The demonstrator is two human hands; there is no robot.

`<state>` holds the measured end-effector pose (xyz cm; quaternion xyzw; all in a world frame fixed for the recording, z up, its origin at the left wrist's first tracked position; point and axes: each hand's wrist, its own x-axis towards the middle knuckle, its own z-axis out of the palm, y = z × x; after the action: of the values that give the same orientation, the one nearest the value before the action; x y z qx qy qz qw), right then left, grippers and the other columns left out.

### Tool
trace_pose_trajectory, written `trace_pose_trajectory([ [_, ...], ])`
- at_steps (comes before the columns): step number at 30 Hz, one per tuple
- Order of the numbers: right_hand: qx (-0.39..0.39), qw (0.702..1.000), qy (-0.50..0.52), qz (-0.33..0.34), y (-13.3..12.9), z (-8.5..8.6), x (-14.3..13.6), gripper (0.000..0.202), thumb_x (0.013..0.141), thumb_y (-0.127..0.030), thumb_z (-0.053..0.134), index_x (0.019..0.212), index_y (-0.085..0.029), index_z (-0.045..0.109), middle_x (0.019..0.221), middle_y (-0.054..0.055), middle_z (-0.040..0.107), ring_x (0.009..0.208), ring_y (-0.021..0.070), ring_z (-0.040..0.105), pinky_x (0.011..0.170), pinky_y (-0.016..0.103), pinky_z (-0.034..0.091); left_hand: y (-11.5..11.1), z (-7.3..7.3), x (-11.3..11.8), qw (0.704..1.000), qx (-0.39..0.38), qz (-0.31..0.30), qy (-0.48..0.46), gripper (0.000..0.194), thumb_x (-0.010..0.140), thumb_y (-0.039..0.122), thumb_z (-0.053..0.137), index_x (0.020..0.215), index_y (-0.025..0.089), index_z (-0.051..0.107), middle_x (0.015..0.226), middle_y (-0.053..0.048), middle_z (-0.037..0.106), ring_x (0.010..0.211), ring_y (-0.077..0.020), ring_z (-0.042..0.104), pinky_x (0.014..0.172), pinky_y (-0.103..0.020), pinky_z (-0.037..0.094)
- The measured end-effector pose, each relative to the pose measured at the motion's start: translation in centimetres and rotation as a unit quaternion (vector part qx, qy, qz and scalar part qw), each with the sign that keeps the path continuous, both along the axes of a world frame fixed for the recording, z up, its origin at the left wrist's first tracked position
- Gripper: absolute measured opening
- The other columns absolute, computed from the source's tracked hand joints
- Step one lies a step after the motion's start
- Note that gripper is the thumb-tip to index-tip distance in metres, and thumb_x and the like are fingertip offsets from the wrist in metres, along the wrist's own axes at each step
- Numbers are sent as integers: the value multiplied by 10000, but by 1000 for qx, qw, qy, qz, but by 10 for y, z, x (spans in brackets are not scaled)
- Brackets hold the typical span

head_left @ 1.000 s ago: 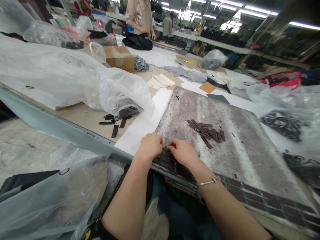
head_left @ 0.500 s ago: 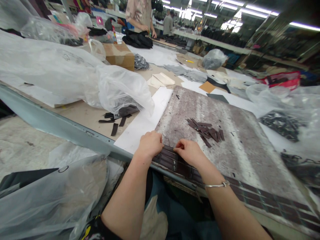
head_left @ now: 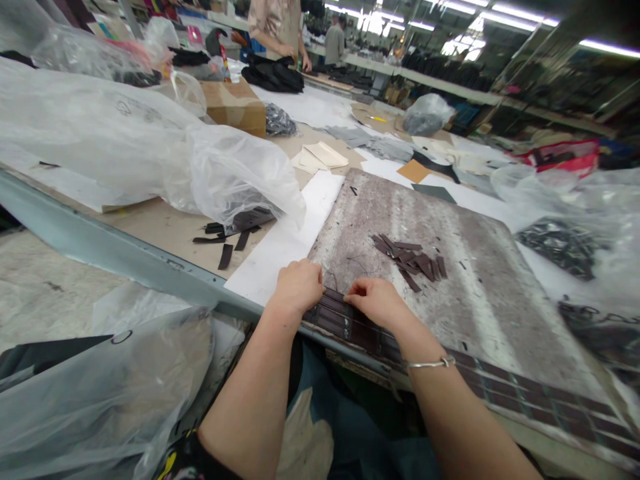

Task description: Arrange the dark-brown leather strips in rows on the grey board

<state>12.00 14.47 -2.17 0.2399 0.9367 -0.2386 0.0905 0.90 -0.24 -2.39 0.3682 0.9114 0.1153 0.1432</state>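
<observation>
1. One long worktop (head_left: 165,223) bears everything; its raised metal lip runs close in front of the person and may catch a wrist.
2. A mottled board (head_left: 480,280) lies flat on it, probably stiff and the heaviest piece near the hands.
3. A clear plastic bag (head_left: 245,167), light and slippery by its look, slumps over beyond the left hand, with white paper (head_left: 280,257) between it and the board.
4. The left hand (head_left: 300,287) and right hand (head_left: 377,303) each pinch at one end of a dark strip (head_left: 334,294); how firmly, I cannot tell.
5. Rows of similar strips (head_left: 505,390) line the board's near edge, passing under the right forearm, where a sleeve or bracelet (head_left: 430,364) could drag them.
6. A loose pile (head_left: 425,265) sits mid-board, overlapping, so pieces may come up together.
7. The pinched strip, at the near edge, looks light, thin and bendable; its ends suit fingertips best.
</observation>
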Motion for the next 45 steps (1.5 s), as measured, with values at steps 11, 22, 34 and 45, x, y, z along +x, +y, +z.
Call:
trace_pose_trajectory([
  [11,105,994,-10,1,-17,5,4,113,806,-268,544,817,-233,651,812,41,674,763,184,594,646,278,373,22,-3,23,986,87,-138,21,154,804,178,491,833,210,638,875,-56,621,854,-197,576,780,-293,434],
  [22,195,959,69,-194,81,1,53,298,843,-442,506,982,-215,639,936,55,645,820,181,587,689,277,401,28,-7,21,993,42,-103,-49,53,720,258,614,752,229,645,816,-19,659,792,-188,603,623,-250,389],
  [34,177,963,-42,-200,106,-9,56,229,791,-416,535,818,-222,653,830,52,659,761,211,589,633,294,386,28,-4,21,993,44,-94,-55,35,719,267,608,735,246,632,787,2,661,737,-184,592,591,-260,359],
  [45,-74,973,154,-155,93,-4,73,305,765,-424,582,943,-186,649,765,7,643,668,145,555,596,256,408,26,-5,22,992,52,-94,-62,55,746,268,606,758,236,649,819,-18,668,773,-189,604,630,-255,398],
])
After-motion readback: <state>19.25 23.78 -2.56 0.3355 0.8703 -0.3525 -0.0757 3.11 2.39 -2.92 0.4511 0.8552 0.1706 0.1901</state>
